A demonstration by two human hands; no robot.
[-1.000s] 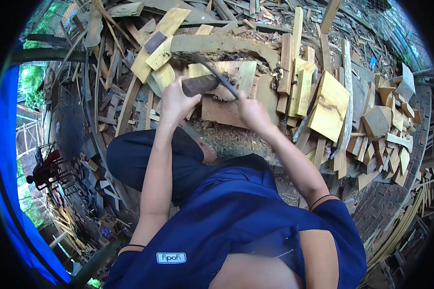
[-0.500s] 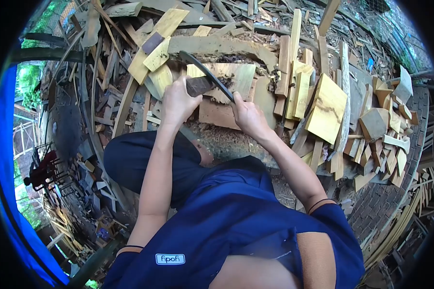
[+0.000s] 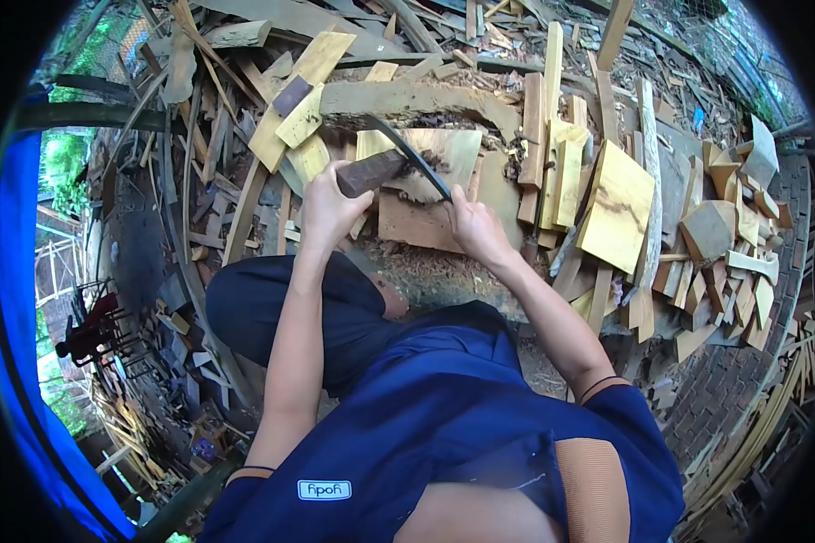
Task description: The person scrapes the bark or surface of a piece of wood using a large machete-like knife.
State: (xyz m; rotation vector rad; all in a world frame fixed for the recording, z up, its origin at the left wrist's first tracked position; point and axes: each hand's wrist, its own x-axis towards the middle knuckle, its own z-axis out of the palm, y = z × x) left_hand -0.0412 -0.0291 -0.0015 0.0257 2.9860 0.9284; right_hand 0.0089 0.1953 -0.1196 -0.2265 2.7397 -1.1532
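My left hand (image 3: 329,206) is closed around the near end of a dark brown wood block (image 3: 369,173), tilted with its far end up against the blade. My right hand (image 3: 482,228) grips a long dark machete (image 3: 409,154) by its handle, which the fingers hide. The blade slants up and left, crossing the block's far end in this view. Under both lies a pale yellow board (image 3: 453,149) with dark shavings (image 3: 436,163) scattered on it. A reddish-brown plank (image 3: 417,220) lies just nearer to me.
A thick rough beam (image 3: 407,98) runs behind the work spot. Yellow boards (image 3: 317,59) lean at the left, one carrying a small dark block (image 3: 291,96). To the right are a wide yellow board (image 3: 618,206) and a heap of cut wood pieces (image 3: 724,244). A distant person (image 3: 91,330) is at far left.
The dark block has turned, showing more of its long side. The machete and my right hand have shifted slightly right and down, and the whole view has moved a little.
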